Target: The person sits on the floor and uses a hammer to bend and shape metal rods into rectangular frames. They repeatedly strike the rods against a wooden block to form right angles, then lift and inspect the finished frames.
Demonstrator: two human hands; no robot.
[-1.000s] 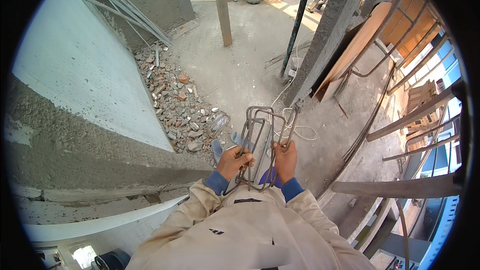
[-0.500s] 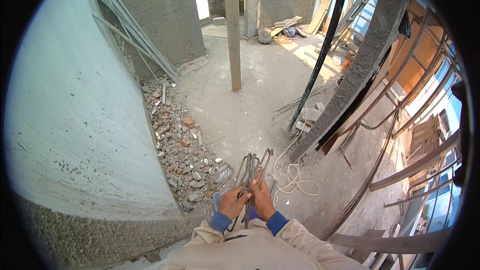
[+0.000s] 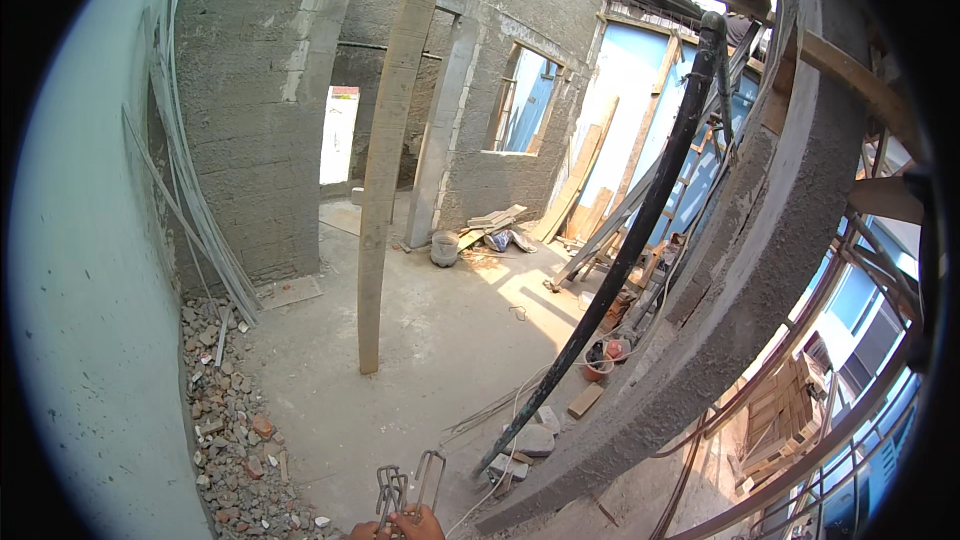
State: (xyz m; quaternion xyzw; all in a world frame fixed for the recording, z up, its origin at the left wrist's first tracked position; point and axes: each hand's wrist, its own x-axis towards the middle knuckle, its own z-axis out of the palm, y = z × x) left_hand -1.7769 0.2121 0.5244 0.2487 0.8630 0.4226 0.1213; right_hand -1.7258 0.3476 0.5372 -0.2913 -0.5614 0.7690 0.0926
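Observation:
Several bent steel rebar stirrups (image 3: 392, 488) rise from my hands at the lower edge of the view. One long loop leans out to the right of the tighter group. My right hand (image 3: 420, 524) is closed around their lower part. Close against it is my left hand (image 3: 362, 532), mostly cut off by the lower edge, so its fingers hardly show. The lower ends of the stirrups are out of view.
Rubble (image 3: 240, 440) lies along the pale wall at left. A wooden post (image 3: 385, 190) stands mid-floor. A black pipe (image 3: 620, 290) slants beside a rough concrete column (image 3: 690, 390). A bucket (image 3: 597, 360) and brick pieces (image 3: 535, 438) lie near the pipe's foot. Thin rods lean at left.
The view has tilted up and turned right, so my hands and the stirrups now sit at the lower edge. Window, boards and blue sheets show more fully. The stirrups are still held.

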